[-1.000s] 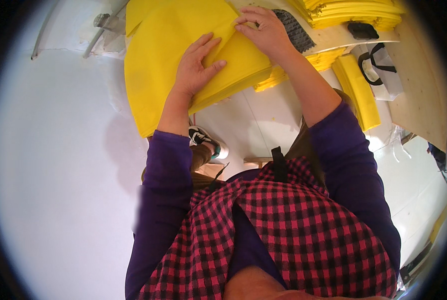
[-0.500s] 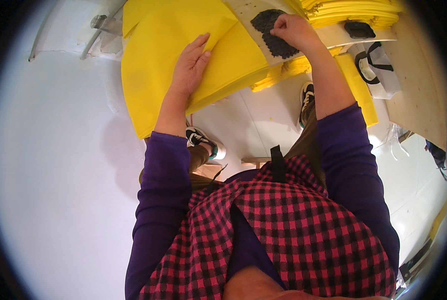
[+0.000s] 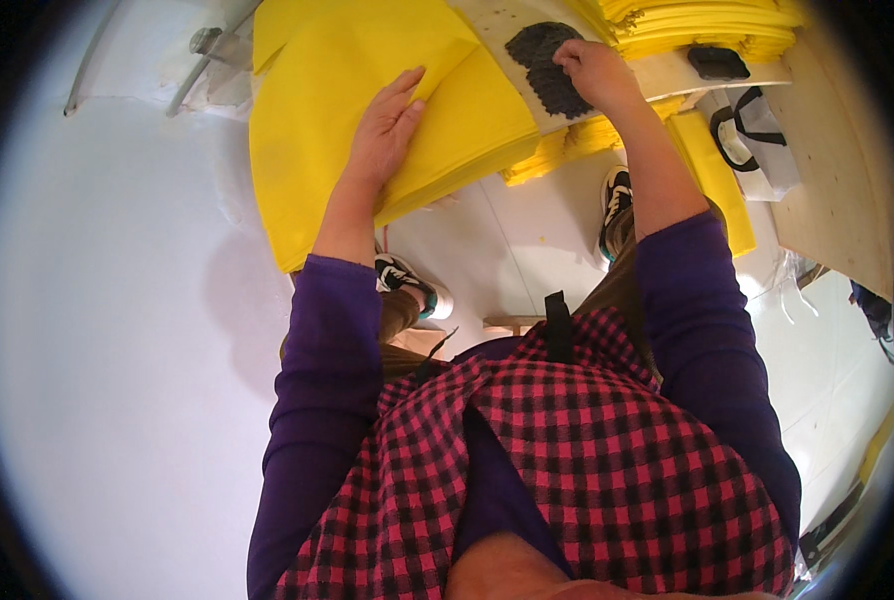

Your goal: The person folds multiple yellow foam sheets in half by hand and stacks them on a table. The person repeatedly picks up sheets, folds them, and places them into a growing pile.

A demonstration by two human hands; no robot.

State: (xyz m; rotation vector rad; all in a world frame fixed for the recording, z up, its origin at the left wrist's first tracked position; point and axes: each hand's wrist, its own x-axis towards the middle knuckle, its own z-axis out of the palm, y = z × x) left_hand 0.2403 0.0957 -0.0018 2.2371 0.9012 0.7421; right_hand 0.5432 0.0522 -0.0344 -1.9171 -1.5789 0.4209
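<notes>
My left hand lies open, fingers stretched, on a stack of large yellow fabric-like sheets. A fold or flap in the top sheet rises beside its fingertips. To the right of the stack, a heap of small black pieces rests on the pale work table; the single pieces are too small to name. Over the right side of this heap is my right hand, thumb and fingers drawn together in a pinch. Whatever the pinch holds is hidden.
Folded yellow stacks sit at the far right, with a black tray-like object before them. More yellow material lies below the table edge. A white bag with black handles stands at right. A clear cylinder is at far left.
My right hand has shifted slightly to the right over the black heap, its fingers still pinched. My left hand keeps its place on the yellow sheets.
</notes>
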